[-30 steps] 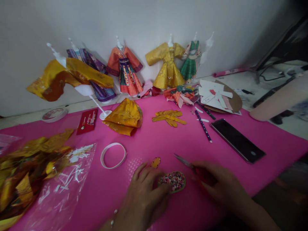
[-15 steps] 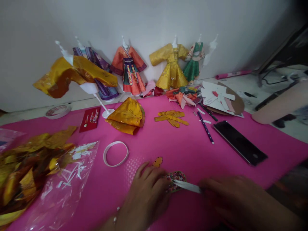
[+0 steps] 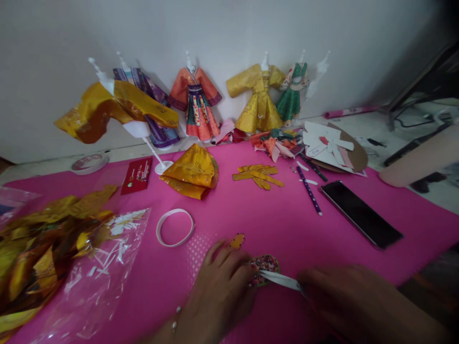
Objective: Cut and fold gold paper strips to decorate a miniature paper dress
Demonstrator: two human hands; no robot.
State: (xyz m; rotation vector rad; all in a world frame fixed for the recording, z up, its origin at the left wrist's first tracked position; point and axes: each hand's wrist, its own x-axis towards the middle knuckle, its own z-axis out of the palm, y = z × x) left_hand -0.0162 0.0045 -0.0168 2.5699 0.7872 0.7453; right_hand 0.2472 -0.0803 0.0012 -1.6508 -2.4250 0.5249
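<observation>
My left hand (image 3: pixel 227 272) lies palm down on the pink mat, its fingers pressed on a small rounded multicoloured speckled piece (image 3: pixel 267 262) with a greenish edge. Part of this piece is hidden under the fingers. My right hand (image 3: pixel 333 286), dark and blurred, is closed around a silver tapered tool (image 3: pixel 281 280) with a narrow pointed end. The tip points left and meets the speckled piece; the handle is hidden in the hand, so I cannot tell its exact kind. Just beyond my left fingertips lies a small yellow piece (image 3: pixel 237 241) with dark dots along its edge.
A pale ring-shaped band (image 3: pixel 158 229), yellow strips (image 3: pixel 258 176), folded yellow fabric (image 3: pixel 193 167), a pencil (image 3: pixel 309 191) and a phone (image 3: pixel 360 214) lie beyond my hands. Clear plastic with yellow scraps (image 3: pixel 46 267) is at left. Small dressed doll stands (image 3: pixel 195 102) line the wall.
The whole scene sits slightly further right in the picture. Both hands keep nearly the same places, and the tool's tip remains at the speckled piece.
</observation>
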